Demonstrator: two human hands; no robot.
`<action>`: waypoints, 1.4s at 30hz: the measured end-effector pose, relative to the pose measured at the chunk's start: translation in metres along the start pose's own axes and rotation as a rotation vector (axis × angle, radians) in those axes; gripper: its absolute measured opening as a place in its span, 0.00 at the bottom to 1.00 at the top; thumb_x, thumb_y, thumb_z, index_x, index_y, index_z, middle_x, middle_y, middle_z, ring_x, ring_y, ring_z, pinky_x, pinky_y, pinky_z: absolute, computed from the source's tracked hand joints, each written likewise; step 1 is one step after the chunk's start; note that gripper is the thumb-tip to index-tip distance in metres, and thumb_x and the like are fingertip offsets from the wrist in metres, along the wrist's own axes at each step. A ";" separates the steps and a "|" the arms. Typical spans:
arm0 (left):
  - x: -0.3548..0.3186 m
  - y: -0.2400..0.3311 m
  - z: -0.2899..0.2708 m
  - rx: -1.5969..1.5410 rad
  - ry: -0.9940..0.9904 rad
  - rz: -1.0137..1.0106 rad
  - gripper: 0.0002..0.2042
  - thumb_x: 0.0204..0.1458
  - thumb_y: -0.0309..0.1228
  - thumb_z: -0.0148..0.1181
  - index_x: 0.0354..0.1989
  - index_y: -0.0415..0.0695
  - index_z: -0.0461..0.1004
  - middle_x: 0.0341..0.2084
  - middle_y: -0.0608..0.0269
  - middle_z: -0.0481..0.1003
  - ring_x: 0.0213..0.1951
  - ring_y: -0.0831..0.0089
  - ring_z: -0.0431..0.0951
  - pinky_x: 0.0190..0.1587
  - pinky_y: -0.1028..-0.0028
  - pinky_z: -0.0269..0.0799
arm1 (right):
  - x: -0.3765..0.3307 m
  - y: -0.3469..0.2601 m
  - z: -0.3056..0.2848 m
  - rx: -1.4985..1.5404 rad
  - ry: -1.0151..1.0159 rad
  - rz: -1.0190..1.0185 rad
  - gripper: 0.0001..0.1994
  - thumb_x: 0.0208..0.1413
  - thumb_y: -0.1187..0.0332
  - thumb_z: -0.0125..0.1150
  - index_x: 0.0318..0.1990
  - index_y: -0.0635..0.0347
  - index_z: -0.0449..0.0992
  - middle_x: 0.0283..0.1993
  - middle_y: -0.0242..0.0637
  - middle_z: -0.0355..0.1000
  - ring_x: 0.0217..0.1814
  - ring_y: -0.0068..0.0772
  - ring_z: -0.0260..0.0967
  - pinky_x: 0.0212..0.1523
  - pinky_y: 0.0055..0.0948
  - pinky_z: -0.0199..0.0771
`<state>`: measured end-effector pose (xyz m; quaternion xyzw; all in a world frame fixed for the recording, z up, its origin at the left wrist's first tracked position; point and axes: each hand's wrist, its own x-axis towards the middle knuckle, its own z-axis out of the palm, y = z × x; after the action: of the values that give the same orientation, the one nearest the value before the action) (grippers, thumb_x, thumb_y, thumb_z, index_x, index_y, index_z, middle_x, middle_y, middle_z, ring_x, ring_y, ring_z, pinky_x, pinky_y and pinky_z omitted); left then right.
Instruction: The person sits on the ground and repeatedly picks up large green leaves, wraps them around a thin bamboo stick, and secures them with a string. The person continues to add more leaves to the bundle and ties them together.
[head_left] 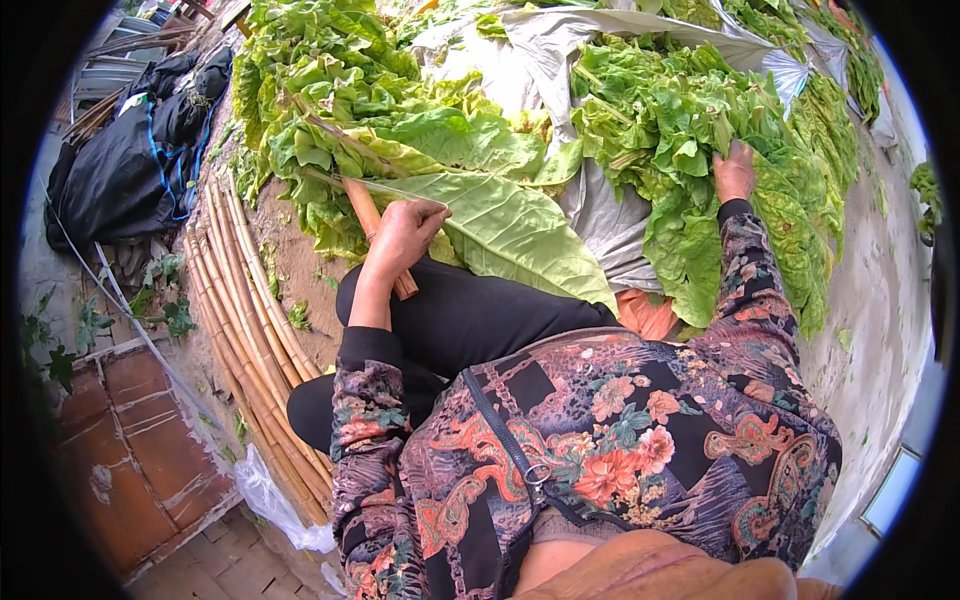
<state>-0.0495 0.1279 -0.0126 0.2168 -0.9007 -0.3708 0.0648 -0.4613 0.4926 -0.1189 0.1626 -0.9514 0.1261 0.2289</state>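
While our left hand pinches what looks like thread, centre-left, our right hand grasps the upper-right leaf heap; leaves along the pole seem strung, the heap unstrung.

Leaves hide fingertips — on the right hand.

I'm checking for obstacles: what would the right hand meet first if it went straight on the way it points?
Leaves: the right hand appears to be against the heap, with more leaves directly ahead. How deep they go is unclear from this view.
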 end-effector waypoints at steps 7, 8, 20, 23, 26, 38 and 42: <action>0.004 -0.010 0.005 -0.036 0.059 0.109 0.10 0.51 0.29 0.57 0.36 0.34 0.77 0.24 0.51 0.77 0.24 0.65 0.76 0.30 0.71 0.70 | 0.013 0.008 0.001 0.074 -0.068 0.120 0.20 0.44 0.64 0.59 0.45 0.63 0.71 0.44 0.51 0.70 0.46 0.55 0.67 0.45 0.45 0.68; 0.003 -0.010 0.004 -0.032 0.054 0.085 0.10 0.51 0.29 0.57 0.36 0.34 0.77 0.23 0.51 0.77 0.24 0.66 0.76 0.30 0.71 0.70 | 0.017 0.010 -0.008 0.133 -0.086 0.149 0.19 0.43 0.64 0.59 0.43 0.64 0.72 0.42 0.52 0.72 0.45 0.55 0.68 0.44 0.45 0.68; 0.011 -0.022 0.008 -0.142 0.049 0.113 0.11 0.53 0.28 0.55 0.42 0.36 0.76 0.24 0.54 0.77 0.24 0.77 0.72 0.31 0.75 0.69 | 0.045 -0.039 -0.121 0.318 0.071 -0.125 0.16 0.45 0.63 0.54 0.39 0.66 0.73 0.34 0.54 0.71 0.38 0.55 0.69 0.40 0.41 0.68; 0.005 -0.015 0.001 -0.119 0.030 0.099 0.12 0.53 0.30 0.55 0.42 0.38 0.77 0.25 0.54 0.78 0.25 0.72 0.76 0.32 0.73 0.70 | 0.044 -0.107 -0.151 0.743 -0.119 -0.166 0.16 0.51 0.67 0.51 0.45 0.67 0.72 0.40 0.47 0.74 0.39 0.39 0.71 0.43 0.32 0.68; 0.002 -0.025 0.008 -0.150 0.118 0.199 0.11 0.51 0.31 0.55 0.41 0.41 0.78 0.27 0.49 0.77 0.29 0.61 0.79 0.34 0.67 0.72 | 0.028 -0.197 -0.152 1.134 -0.391 -0.424 0.17 0.54 0.69 0.53 0.50 0.68 0.69 0.42 0.38 0.74 0.40 0.28 0.69 0.43 0.25 0.68; -0.021 0.016 -0.117 0.234 0.667 -0.089 0.10 0.53 0.33 0.55 0.33 0.40 0.78 0.25 0.53 0.77 0.30 0.64 0.79 0.37 0.69 0.72 | -0.071 -0.480 -0.098 0.581 -0.067 -1.709 0.07 0.47 0.71 0.52 0.35 0.57 0.66 0.32 0.41 0.70 0.36 0.43 0.70 0.36 0.37 0.70; -0.008 -0.092 -0.113 0.178 0.403 -0.462 0.12 0.50 0.39 0.54 0.37 0.47 0.79 0.36 0.51 0.77 0.39 0.55 0.77 0.45 0.63 0.71 | -0.065 -0.471 -0.091 0.928 -0.423 -1.227 0.16 0.43 0.73 0.59 0.42 0.59 0.67 0.34 0.47 0.71 0.41 0.51 0.69 0.39 0.40 0.69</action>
<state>0.0206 0.0009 0.0045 0.4895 -0.8256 -0.2450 0.1369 -0.1973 0.1064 0.0063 0.7567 -0.5657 0.3273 -0.0188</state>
